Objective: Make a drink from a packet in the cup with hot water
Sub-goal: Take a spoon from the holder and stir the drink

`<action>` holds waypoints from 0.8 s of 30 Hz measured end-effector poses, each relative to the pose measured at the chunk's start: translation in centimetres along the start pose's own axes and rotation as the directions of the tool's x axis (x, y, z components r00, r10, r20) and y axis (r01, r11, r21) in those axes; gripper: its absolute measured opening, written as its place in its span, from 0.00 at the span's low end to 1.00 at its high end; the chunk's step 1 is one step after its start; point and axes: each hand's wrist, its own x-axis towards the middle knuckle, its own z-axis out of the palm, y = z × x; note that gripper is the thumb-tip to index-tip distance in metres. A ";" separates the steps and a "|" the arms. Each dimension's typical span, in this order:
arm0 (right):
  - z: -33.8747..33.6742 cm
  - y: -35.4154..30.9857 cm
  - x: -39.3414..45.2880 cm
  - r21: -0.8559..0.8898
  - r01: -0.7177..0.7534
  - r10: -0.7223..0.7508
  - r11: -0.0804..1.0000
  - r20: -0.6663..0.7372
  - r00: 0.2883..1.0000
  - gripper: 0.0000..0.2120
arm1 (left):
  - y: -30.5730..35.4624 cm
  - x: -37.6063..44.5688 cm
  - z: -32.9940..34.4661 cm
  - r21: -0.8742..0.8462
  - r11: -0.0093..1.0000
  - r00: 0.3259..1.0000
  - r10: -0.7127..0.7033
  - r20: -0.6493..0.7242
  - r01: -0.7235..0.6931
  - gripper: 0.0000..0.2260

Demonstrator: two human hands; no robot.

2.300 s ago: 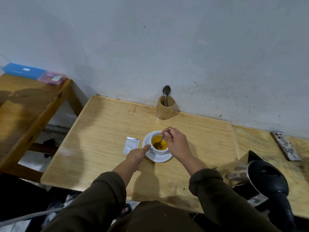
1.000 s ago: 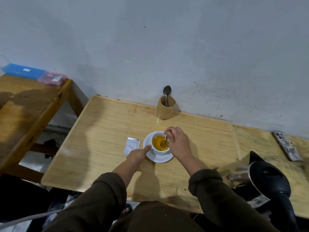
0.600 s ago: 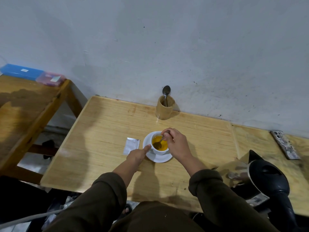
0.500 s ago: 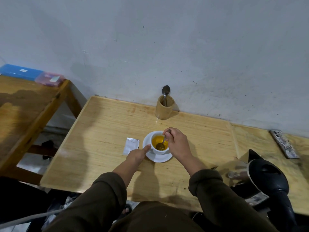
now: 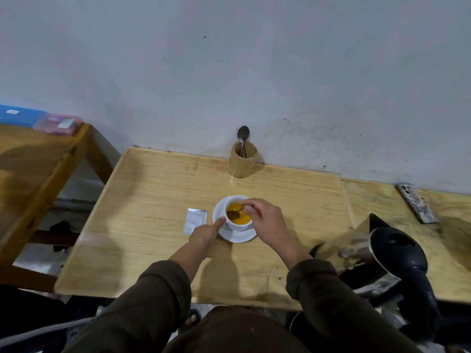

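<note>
A white cup of yellow-orange drink stands on a white saucer at the middle of the wooden table. My right hand pinches a spoon whose bowl lies in the drink at the cup's left side. My left hand rests on the table with its thumb pressed against the saucer's left rim. A silver packet lies flat just left of the saucer.
A wooden holder with one spoon stands at the wall behind the cup. A black and steel kettle sits at the right front. A phone lies far right. A second table with plastic boxes stands left.
The spoon in my right hand has circled inside the cup, its bowl now at the left side. My left hand stays against the saucer.
</note>
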 end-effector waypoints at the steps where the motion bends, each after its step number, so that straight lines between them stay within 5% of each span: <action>1: -0.1 -0.1 -0.3 0.018 -0.010 0.010 1.000 0.012 1.000 0.10 | 0.0 -0.1 0.0 0.002 1.000 1.000 0.005 0.003 -0.005 0.36; 16: -0.5 0.9 -6.9 0.165 -0.174 0.188 0.971 -0.074 0.979 0.09 | -0.1 -1.2 -0.3 0.010 0.999 0.997 0.048 0.063 -0.049 0.37; 19: -0.2 1.2 -8.5 0.275 -0.282 0.305 0.919 -0.044 0.951 0.14 | -0.1 -1.5 -0.3 0.067 0.995 0.996 0.067 0.057 -0.071 0.39; 24: 0.5 1.6 -10.2 0.263 -0.447 0.448 0.855 0.063 0.892 0.08 | -0.2 -2.5 -0.3 0.282 0.943 0.984 0.168 0.056 -0.177 0.32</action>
